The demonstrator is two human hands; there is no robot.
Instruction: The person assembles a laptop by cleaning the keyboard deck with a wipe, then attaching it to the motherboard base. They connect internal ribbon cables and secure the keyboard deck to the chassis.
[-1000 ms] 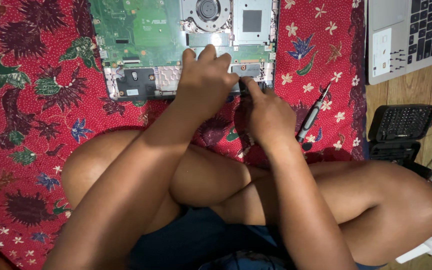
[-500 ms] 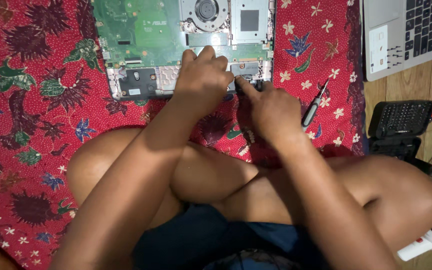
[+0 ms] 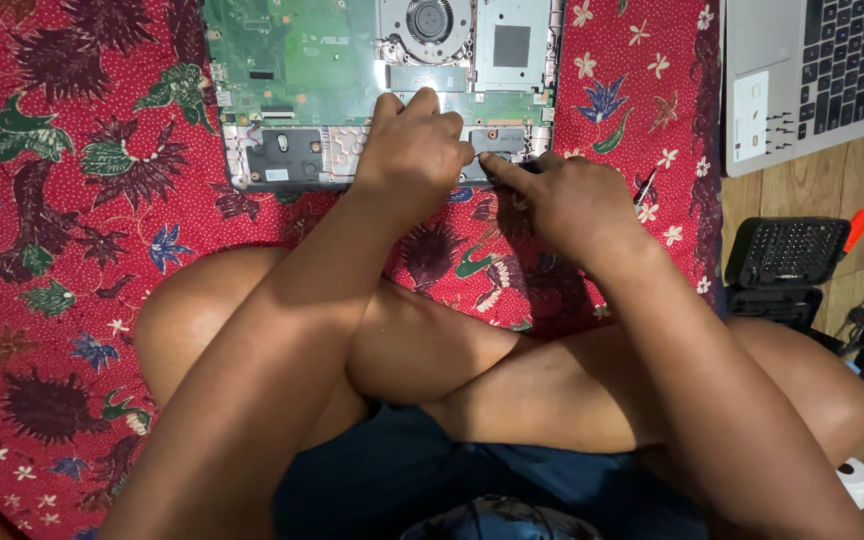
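An opened laptop base [image 3: 282,150] lies on a red flowered cloth [image 3: 82,200], showing a green circuit board [image 3: 302,60], a round fan [image 3: 430,18] and a grey metal plate [image 3: 512,45]. My left hand [image 3: 407,155] rests on the base's near edge with its fingers curled down; what its fingertips hold is hidden. My right hand [image 3: 572,200] is just to the right, its index finger stretched onto a black part [image 3: 500,140] at the base's near right corner. The two hands almost touch there. A small screwdriver [image 3: 644,188] lies on the cloth beside my right hand.
A second laptop [image 3: 812,70] with a keyboard lies at the top right on a wooden floor [image 3: 802,190]. A black bit case [image 3: 787,252] with an orange-tipped tool [image 3: 859,225] sits to the right of my knee. My crossed legs fill the foreground.
Both hands stay at the base's near edge. My right hand has crept up and left, its index finger now on the black part, and it covers more of the screwdriver.
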